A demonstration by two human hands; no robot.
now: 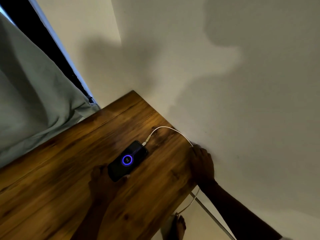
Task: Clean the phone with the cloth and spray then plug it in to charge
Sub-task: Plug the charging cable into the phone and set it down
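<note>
A black phone lies flat on the wooden table, its screen lit with a blue ring and a number. A white charging cable is plugged into its far end and arcs right to the table's edge by the wall. My left hand grips the phone's near end, fingers on both sides. My right hand rests at the table's right edge against the wall, where the cable drops over; whether it holds the cable is hidden. No cloth or spray is in view.
A pale wall runs along the table's right side. A grey-green curtain hangs at the left beside a dark window frame. Below the table's right edge, the cable loops down past a bare foot on the floor.
</note>
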